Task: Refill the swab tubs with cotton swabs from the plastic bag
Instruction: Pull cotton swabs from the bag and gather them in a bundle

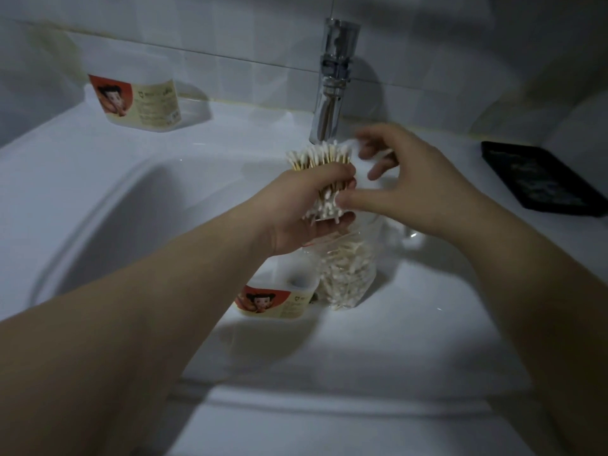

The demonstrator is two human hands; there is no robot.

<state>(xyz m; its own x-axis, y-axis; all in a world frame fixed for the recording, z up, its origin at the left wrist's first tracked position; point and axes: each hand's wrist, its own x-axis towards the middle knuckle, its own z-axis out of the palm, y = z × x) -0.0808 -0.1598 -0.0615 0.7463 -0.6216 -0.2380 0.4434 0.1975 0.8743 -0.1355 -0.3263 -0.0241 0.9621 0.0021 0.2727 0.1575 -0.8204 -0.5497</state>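
Gripping a swab bundle (317, 159), left hand (306, 205); right hand (411, 179) blurred, hold unclear; faucet (332, 83) behind, bag (345, 271) and tub (279, 301) beneath.

place: bathroom | evidence: white ceramic sink (98, 199), chrome faucet (330, 83), tiled wall (230, 37)

Faucet (330, 93) close behind hands; basin (138, 205) left open; phone (539, 179) far right
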